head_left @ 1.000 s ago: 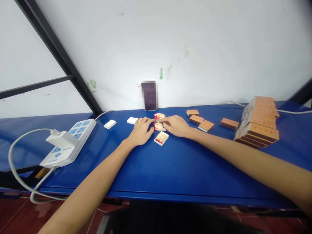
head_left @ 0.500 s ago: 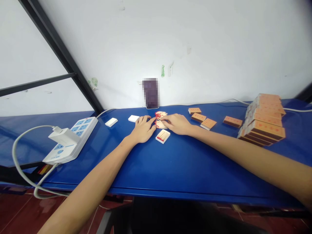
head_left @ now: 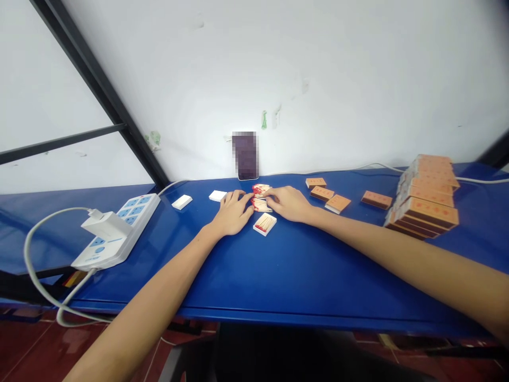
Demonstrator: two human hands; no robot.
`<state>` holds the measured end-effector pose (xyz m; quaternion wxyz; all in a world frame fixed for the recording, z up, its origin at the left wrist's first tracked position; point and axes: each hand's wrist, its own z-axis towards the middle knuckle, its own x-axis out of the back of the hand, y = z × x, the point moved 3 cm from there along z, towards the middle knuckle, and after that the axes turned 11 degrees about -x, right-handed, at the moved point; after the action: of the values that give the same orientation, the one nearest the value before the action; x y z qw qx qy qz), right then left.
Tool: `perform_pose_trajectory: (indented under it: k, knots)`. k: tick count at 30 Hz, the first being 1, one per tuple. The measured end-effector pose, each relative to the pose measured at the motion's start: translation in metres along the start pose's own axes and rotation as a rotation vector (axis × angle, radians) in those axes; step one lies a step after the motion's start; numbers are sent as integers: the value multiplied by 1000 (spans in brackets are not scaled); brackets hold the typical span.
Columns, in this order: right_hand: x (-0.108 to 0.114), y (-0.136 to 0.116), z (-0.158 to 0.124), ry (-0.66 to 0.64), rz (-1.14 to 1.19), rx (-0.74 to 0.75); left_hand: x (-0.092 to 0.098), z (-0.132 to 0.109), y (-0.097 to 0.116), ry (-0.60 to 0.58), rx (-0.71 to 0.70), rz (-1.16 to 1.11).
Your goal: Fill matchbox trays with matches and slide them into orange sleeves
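Observation:
A loose pile of red-tipped matches [head_left: 261, 198] lies on the blue table between my two hands. My left hand [head_left: 234, 213] rests at the pile's left side, fingers stretched out and apart, their tips by the red heads. From the right, my right hand [head_left: 289, 203] reaches to the stick ends, thumb and forefinger spread apart with no match visibly gripped. Just in front of the pile sits a white matchbox tray [head_left: 265, 224] with several matches in it. Beyond my left fingers is a white matchbox tray [head_left: 218, 196], partly covered by them.
Another white tray [head_left: 182, 202] lies farther left, near a white power strip [head_left: 119, 233] with a plugged-in charger. Orange matchboxes [head_left: 338, 203] lie scattered right of my hand, beside a tall stack of matchboxes [head_left: 425, 199]. A phone [head_left: 245, 156] leans on the wall.
My right thumb and fingers have drawn back slightly to the right, showing more of the matches. My left hand stays almost in place. The view has shifted a little.

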<state>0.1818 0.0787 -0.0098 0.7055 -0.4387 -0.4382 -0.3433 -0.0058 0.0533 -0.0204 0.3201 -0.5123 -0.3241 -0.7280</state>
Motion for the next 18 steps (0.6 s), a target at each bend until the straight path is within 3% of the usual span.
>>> perform_pose_trajectory:
  k: [5,11,18]
  knots:
    - [1,-1,-2,20,-29,-6,7,-2,6,70,-23,6]
    - [2,-1,-2,37,-112,-117,12,-2,10,163,-38,-8]
    - [0,-3,-1,26,-60,10,12,-2,13,142,-189,-49]
